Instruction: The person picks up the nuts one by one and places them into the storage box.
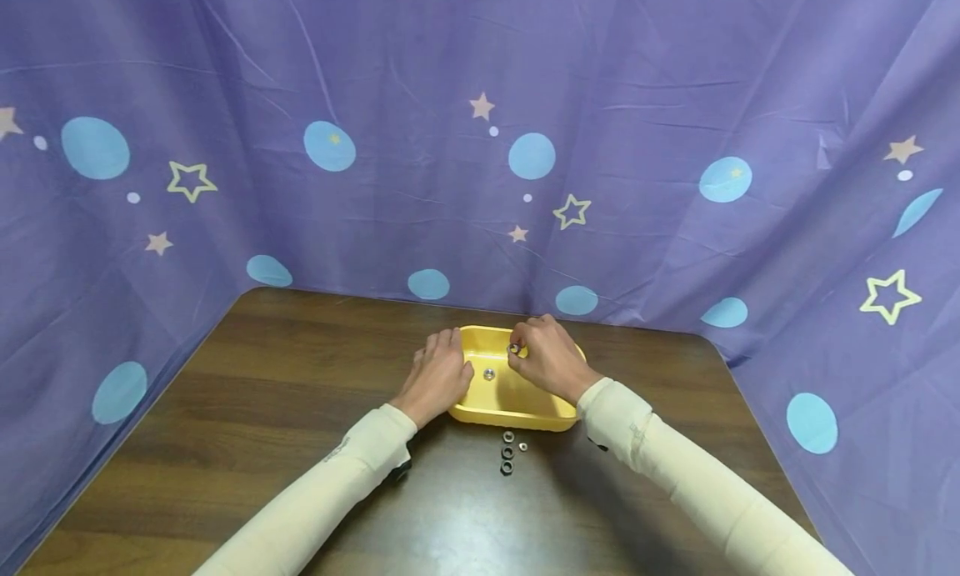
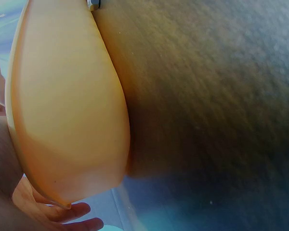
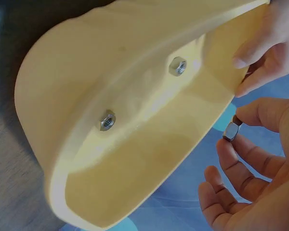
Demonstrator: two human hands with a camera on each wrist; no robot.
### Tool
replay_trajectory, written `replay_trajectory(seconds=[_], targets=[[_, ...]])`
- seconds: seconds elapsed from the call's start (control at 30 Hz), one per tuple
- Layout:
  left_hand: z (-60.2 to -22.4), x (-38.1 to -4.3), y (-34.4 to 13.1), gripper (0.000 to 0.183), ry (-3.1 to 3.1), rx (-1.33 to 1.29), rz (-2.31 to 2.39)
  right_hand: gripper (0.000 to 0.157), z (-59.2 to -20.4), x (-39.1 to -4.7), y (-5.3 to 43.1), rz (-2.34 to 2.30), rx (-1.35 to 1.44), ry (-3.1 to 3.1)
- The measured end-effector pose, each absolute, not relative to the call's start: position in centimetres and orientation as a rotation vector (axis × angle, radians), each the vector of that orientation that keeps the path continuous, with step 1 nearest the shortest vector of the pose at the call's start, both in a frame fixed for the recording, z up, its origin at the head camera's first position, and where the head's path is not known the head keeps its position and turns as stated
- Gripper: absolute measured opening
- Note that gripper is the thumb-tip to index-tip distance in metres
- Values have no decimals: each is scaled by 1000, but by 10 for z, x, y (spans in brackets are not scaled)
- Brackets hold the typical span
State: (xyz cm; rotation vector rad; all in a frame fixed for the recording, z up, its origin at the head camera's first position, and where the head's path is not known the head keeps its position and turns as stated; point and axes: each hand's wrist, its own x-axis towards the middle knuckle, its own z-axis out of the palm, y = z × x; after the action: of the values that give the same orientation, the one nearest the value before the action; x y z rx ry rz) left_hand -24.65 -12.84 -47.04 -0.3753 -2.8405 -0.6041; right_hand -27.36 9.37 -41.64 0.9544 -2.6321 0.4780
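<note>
My right hand point(image 1: 551, 358) pinches a silver hex nut point(image 3: 231, 130) between thumb and fingertips, above the yellow plastic tray point(image 1: 517, 416). At the tray's left end, my left hand point(image 1: 437, 378) holds the rim, its thumb on the inner side and fingers outside. Two nuts lie apart on the tray floor in the right wrist view: one nut point(image 3: 177, 66) toward the left hand, another nut point(image 3: 107, 120) farther along. Only the first nut point(image 1: 489, 374) shows in the head view. The left wrist view is mostly filled by the tray's outer wall point(image 2: 70, 96).
In front of the tray, a short column of dark-rimmed nuts point(image 1: 507, 453) lies on the brown wooden table point(image 1: 315, 368). A smaller nut point(image 1: 523, 447) sits just right of them. A purple curtain point(image 1: 420, 167) with stars and blue dots surrounds the table's back and sides.
</note>
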Motion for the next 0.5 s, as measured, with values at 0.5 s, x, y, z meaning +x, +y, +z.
replay_trajectory(seconds=[0.5], targets=[[-473,-248,-129,68,-2831,-372,-595,31,-444,-296,79,368,1023,-2904]])
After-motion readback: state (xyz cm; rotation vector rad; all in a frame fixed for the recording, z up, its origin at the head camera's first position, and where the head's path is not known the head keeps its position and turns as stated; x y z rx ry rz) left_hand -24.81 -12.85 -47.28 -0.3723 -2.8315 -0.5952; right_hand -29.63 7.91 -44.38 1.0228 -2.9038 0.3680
